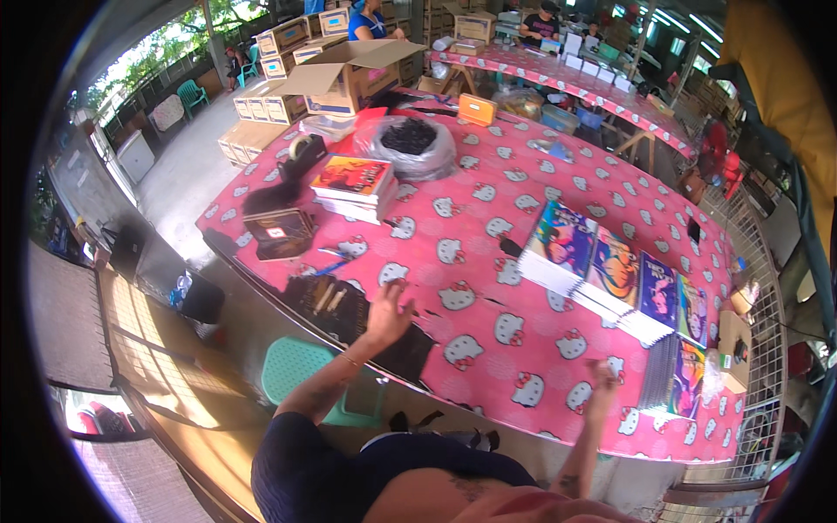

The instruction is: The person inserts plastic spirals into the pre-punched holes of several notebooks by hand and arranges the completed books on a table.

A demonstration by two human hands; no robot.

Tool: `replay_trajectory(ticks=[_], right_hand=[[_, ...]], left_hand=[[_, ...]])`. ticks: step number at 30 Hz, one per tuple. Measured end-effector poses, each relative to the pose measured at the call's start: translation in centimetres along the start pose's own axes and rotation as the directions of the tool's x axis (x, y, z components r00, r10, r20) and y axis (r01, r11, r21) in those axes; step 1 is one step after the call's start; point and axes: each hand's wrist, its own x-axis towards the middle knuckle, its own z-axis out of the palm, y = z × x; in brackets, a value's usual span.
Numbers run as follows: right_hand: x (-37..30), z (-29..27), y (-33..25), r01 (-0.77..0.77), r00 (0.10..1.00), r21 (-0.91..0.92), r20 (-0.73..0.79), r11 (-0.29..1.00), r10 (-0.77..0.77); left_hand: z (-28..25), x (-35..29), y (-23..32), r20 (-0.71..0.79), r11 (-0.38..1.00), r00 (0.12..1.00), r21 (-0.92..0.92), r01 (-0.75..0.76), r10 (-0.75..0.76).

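My left hand [390, 315] hovers at the near edge of the table, fingers apart and holding nothing I can see. Under and beside it lies a black worn mat [318, 301] with small tan sticks [330, 298] on it. A blue-handled tool [336, 261] rests just beyond. My right hand [602, 383], smeared by motion, is over the pink cloth, left of a small pile of colourful notebooks [686, 379]; its grip is unclear. Further up stand several stacks of bright-covered notebooks [615, 266] in a row. Orange-covered books [353, 177] are stacked at the left.
A clear bag of black pieces [410, 139], a tape dispenser [303, 157] and a dark brown case [279, 234] sit on the pink tablecloth [475, 227]. Cardboard boxes [344, 87] are piled behind. A green stool [292, 366] stands by the near edge. Other people are further back.
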Motion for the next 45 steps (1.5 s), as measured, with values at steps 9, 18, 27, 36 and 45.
replay_trajectory(ticks=[9,18,27,36,45], right_hand=[[-12.7,29.8,-2.4,0.584,0.538,-0.135,0.803,0.801,-0.256],[-15.5,33.8,-1.7,0.870,0.366,-0.276,0.917,0.409,-0.160],[-15.7,34.7,-2.0,0.769,0.493,-0.399,0.868,0.499,-0.066],[-16.8,36.3,-2.5,0.610,0.727,-0.630,0.686,0.480,-0.025],[-18.4,38.4,-3.2,0.325,0.923,-0.862,0.378,0.389,0.066]], left_hand=[[-12.8,4.8,-20.8,-0.290,0.890,0.953,0.453,0.054,0.090],[-25.8,10.9,-28.4,-0.345,0.692,0.939,0.676,0.254,-0.008],[-24.8,12.8,-31.6,-0.135,0.798,0.990,0.599,0.057,0.030],[-20.6,12.6,-26.3,0.031,0.777,0.936,0.548,-0.310,0.352],[-14.5,5.0,-25.7,0.397,0.728,0.642,-0.110,-0.676,0.656]])
